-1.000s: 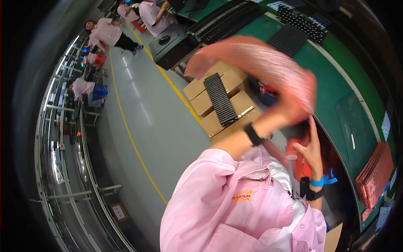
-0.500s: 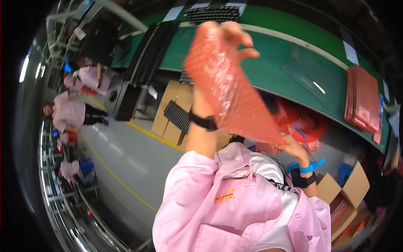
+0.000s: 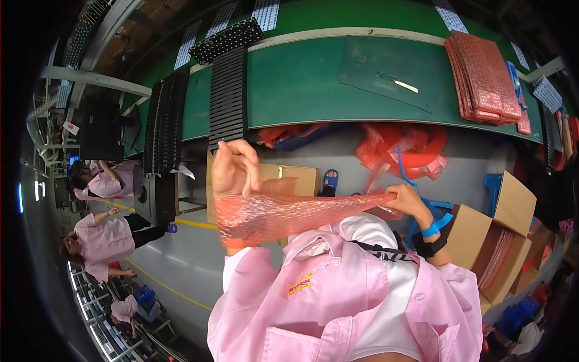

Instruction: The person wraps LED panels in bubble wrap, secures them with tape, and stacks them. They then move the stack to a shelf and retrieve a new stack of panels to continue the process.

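Green bench (image 3: 295, 90) stands far; right hand (image 3: 405, 200) pinches red bubble wrap (image 3: 271, 216), best held taut; left hand (image 3: 237, 166) is loosely spread.

Free room over green bench (image 3: 295, 84) between black rack (image 3: 228, 90) and red stack (image 3: 487, 78), bubble-wrap bag (image 3: 277, 216) blocking chest side

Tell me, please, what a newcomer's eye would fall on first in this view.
The eye would probably land on the red bubble wrap across the view's middle, its narrow end pinched in the person's right grip and its wide end just below the open left grip. Next might come the red bubble-wrap stack toward the right of the green table, and the loose red heap below the table's near edge.
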### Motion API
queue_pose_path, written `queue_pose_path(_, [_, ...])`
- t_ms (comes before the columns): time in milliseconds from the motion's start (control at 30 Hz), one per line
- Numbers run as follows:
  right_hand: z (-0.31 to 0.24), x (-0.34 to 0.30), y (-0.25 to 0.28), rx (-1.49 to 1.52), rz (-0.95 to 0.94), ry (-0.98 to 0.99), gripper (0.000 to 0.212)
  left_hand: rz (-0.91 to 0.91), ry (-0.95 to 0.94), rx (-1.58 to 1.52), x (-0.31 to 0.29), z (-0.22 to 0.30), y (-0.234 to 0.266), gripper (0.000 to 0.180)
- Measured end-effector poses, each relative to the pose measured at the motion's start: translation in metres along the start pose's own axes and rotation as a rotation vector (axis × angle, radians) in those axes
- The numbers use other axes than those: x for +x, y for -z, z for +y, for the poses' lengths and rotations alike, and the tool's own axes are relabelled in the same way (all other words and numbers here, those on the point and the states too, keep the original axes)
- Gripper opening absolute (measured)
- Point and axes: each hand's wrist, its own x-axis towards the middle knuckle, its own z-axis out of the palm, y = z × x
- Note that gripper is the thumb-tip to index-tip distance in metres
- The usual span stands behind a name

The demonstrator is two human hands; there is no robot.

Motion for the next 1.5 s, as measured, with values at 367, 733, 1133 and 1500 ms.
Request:
queue_pose_path(367, [-0.131,0.073,-0.019,0.756,0.001,0.352,0.032,0.574,-0.272,0.702,0.155,-0.044,-0.023,0.021])
queue_pose_path(733, [-0.084,0.037,0.043,0.536,-0.298,0.160,0.020,0.416,-0.087,-0.080,0.014,-0.045,-0.027,0.044])
queue_pose_path(1133, [-0.054,0.051,-0.027,0.246,0.195,0.446,0.077,0.626,-0.377,0.875,0.038,-0.063,-0.002,0.022])
queue_pose_path(1500, [-0.132,0.057,-0.039,0.570,0.469,0.291,0.041,0.327,-0.235,1.611,0.044,-0.114,-0.031,0.031])
